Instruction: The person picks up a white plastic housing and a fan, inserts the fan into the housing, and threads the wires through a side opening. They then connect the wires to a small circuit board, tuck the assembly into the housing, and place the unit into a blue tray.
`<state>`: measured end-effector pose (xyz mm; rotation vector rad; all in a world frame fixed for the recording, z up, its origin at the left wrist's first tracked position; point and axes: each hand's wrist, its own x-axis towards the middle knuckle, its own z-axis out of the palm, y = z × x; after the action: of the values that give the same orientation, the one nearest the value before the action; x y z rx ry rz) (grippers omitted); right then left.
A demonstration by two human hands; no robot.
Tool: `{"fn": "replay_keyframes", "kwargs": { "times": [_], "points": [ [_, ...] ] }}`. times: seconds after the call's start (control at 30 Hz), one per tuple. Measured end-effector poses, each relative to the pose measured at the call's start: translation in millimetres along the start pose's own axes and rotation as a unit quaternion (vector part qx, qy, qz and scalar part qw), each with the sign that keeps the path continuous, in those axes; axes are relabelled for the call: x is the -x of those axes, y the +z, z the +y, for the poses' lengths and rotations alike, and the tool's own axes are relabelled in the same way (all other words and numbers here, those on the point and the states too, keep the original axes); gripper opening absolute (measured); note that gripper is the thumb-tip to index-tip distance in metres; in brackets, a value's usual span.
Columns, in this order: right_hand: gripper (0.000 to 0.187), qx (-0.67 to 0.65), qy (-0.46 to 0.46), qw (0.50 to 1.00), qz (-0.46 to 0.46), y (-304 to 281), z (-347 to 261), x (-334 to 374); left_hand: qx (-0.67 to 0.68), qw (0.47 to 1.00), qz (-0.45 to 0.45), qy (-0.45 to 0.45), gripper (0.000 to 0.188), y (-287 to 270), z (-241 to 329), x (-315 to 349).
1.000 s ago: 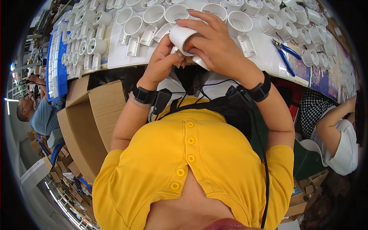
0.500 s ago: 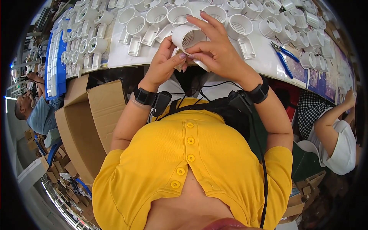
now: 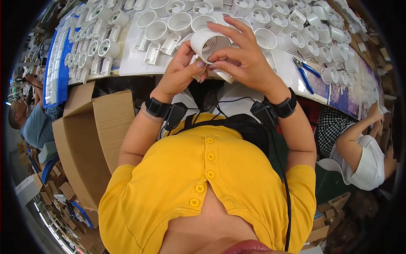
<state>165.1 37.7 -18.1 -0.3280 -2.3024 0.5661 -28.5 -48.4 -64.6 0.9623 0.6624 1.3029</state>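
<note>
Between my two hands, above the table's near edge, is a white plastic cup-shaped housing (image 3: 198, 47) with slots in its bottom and a rectangular bracket part below it. Its open side faces right. My left hand (image 3: 182, 70) grips the lower left side, thumb and fingertips closed on it. My right hand (image 3: 249, 61) pinches at the rim with thumb and index finger, while its other fingers stretch up past the opening. Whether a small part sits in that pinch is hidden. Several similar round housings (image 3: 179, 23) with brackets stand on the table just behind.
Blue-handled cutting pliers (image 3: 305, 74) lie right of my hands. More white housings (image 3: 294, 41), some with fan blades inside, crowd the right. A blue crate (image 3: 63, 67) stands left, above an open cardboard box (image 3: 80, 156). Other people (image 3: 361, 156) sit at both sides.
The view has shifted slightly, so the surroundings sit a little further left. My right fingers have moved slightly at the rim; both hands still hold the housing.
</note>
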Motion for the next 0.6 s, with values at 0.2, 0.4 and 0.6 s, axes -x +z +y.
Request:
{"fn": "replay_keyframes", "kwargs": {
  "times": [0.2, 0.4, 0.6],
  "points": [
    [0.012, 0.002, -0.014, 0.999, -0.038, -1.8, -5.2, -10.9, 0.040, 0.999, -0.009, 0.000, 0.049, -3.5, 2.2, 3.6],
    [0.008, -0.050, 0.013, 0.995, -0.081, -1.5, -4.4, -23.5, 0.059, 0.998, -0.001, 0.010, 0.048, -4.3, 6.3, 5.8],
    [0.033, -0.221, 0.111, 0.966, 0.081, 12.9, -20.7, -18.4, 0.058, 0.995, -0.012, 0.077, 0.047, -4.4, 26.8, 1.5]
  ]
}}
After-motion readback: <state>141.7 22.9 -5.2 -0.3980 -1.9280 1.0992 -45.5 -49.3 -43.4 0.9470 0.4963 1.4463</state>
